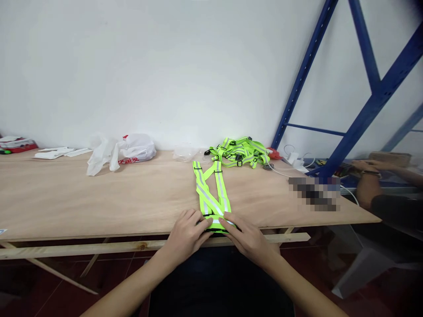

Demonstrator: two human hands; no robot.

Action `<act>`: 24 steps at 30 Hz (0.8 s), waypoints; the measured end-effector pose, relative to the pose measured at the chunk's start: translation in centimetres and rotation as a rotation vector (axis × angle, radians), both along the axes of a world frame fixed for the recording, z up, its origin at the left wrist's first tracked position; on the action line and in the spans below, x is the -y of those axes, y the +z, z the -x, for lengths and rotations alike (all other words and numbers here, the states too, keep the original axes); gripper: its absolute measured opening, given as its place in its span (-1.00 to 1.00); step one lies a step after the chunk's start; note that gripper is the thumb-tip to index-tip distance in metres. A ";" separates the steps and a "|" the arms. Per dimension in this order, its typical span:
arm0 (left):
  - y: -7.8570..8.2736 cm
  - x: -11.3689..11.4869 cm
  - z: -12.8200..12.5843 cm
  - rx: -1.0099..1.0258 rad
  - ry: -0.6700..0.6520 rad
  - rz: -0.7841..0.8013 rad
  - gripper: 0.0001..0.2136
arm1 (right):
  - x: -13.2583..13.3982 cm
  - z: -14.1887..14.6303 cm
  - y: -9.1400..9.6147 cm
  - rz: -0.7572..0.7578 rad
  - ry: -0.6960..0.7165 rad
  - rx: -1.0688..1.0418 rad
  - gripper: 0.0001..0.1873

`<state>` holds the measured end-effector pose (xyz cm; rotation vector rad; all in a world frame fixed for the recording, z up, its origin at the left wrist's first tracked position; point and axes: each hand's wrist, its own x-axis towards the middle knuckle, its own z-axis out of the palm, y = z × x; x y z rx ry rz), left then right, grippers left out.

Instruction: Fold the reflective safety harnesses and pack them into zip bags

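A neon yellow reflective strap vest (211, 189) lies stretched out flat on the plywood table (99, 202), running from its near edge toward the wall. My left hand (187, 234) and my right hand (248, 237) rest side by side on the vest's near end at the table edge. Both hands have their fingers pressed down on the folded strap there, pinching it. A pile of more neon yellow vests (240, 152) lies at the back of the table by the wall.
White plastic bags (120, 152) and a clear bag (185, 152) lie along the wall. White papers (56, 152) and a red item (16, 144) sit at the far left. Chargers and cables (292, 160) lie right. A blue steel rack (363, 110) stands right, with another person's arm (373, 180) beside it.
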<state>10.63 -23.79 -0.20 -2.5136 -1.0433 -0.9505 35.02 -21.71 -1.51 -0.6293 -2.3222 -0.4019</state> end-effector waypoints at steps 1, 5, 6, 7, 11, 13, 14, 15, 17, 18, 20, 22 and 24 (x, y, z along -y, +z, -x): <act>0.1 -0.1 0.1 -0.001 -0.007 -0.014 -0.85 | 0.0 0.0 0.1 -0.006 0.013 0.001 -0.56; 1.1 -0.6 0.2 -0.032 -0.033 -0.057 -0.84 | -0.3 0.2 0.9 -0.002 0.036 -0.030 -0.60; 1.5 -0.8 0.3 -0.039 -0.036 -0.054 -0.83 | -0.4 0.2 1.2 0.015 0.033 -0.043 -0.62; 2.0 -0.9 0.3 -0.046 -0.035 -0.039 -0.83 | -0.5 0.2 1.5 0.043 0.029 -0.054 -0.63; 4.2 -2.1 0.1 -0.067 -0.019 0.131 -0.81 | -1.9 0.4 3.2 0.210 0.017 -0.085 -0.69; 5.2 -3.1 -0.2 -0.078 0.000 0.230 -0.80 | -3.0 0.5 3.9 0.304 0.031 -0.116 -0.69; 5.6 -3.7 -0.4 -0.079 0.012 0.281 -0.79 | -3.6 0.6 4.2 0.361 0.035 -0.139 -0.67; 6.0 -4.3 -0.6 -0.077 0.024 0.335 -0.77 | -4.2 0.6 4.4 0.430 0.033 -0.161 -0.66; 6.2 -5.7 -1.1 -0.072 0.051 0.453 -0.75 | -5.3 0.7 4.7 0.591 0.010 -0.189 -0.65; 6.2 -6.3 -1.2 -0.074 0.070 0.506 -0.73 | -5.8 0.7 4.7 0.666 -0.005 -0.190 -0.64; 5.9 -7.4 -1.5 -0.091 0.114 0.567 -0.71 | -6.7 0.7 4.6 0.751 -0.033 -0.172 -0.64; 5.5 -8.1 -1.7 -0.115 0.148 0.571 -0.70 | -7.3 0.7 4.3 0.722 -0.069 -0.147 -0.66; 5.1 -8.4 -1.8 -0.127 0.161 0.551 -0.70 | -7.7 0.7 3.8 0.615 -0.130 -0.119 -0.68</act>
